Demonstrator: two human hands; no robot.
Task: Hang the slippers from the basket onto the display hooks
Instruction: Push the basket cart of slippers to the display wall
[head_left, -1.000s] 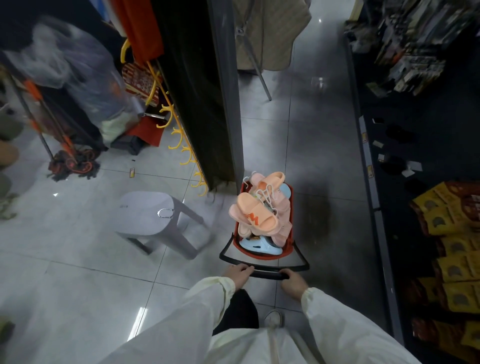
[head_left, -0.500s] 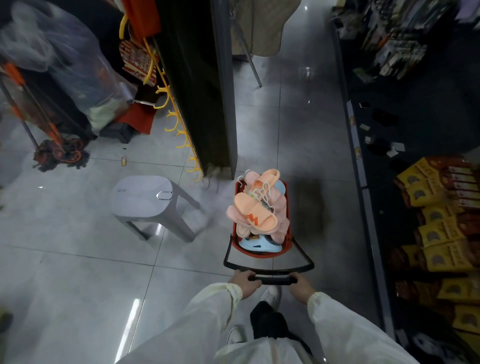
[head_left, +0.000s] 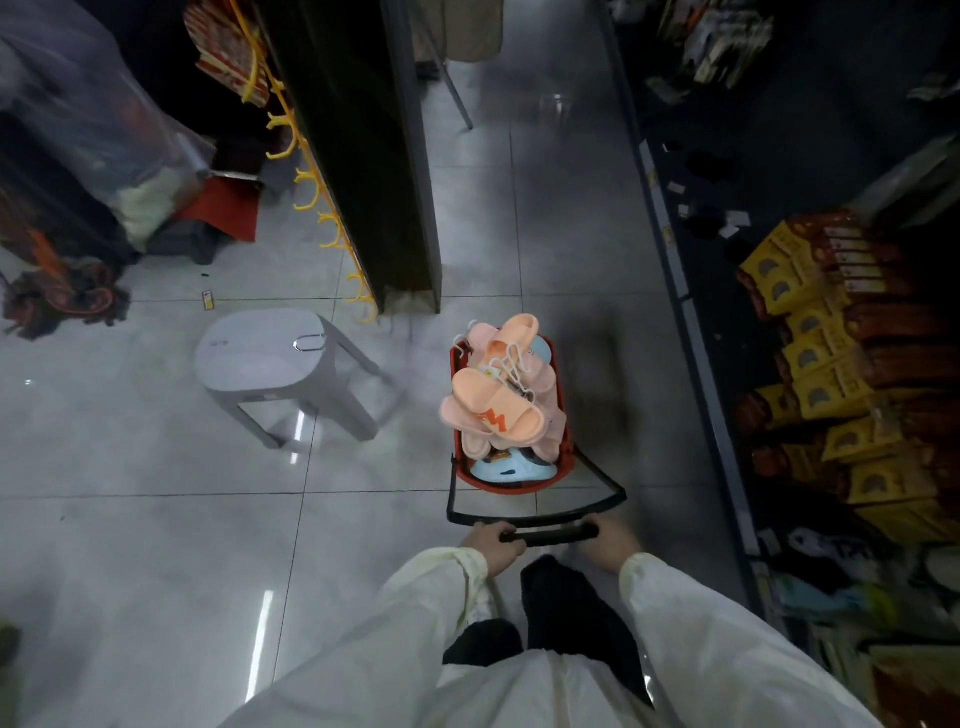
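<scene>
**Change since the earlier frames.** The camera has tipped further down. The grey plastic stool (head_left: 270, 358) and the foot of the dark upright shelf panel (head_left: 410, 260) sit higher in frame, and more of the person's dark-trousered legs shows. A narrow strip of floor now separates the red plastic basket (head_left: 511, 486) from the panel foot. Both hands remain on the handle.

**Head view.**
- The left hand (head_left: 496, 545) has its fingers wrapped round the left end of the basket's black bar handle (head_left: 550, 534).
- The right hand (head_left: 613, 540) is blurred but appears closed on the right end.
- The peach foam slippers (head_left: 493, 410), on white wire hangers (head_left: 511, 364), are heaped above the basket rim. A pale blue slipper (head_left: 511, 472) lies under them.
- The yellow plastic display hooks (head_left: 332, 228) run up the panel, beyond the basket and to its left. None of the hooks in view carries a slipper.
- The stool stands left of the basket.

**Risks, as judged.**
- The overfilled heap may spill if the basket is jerked or tilted.
- The hangers look interlocked, so lifting one pair could drag others out.
- The stool stands in the way to the hooks and is a trip or snag hazard.
</scene>
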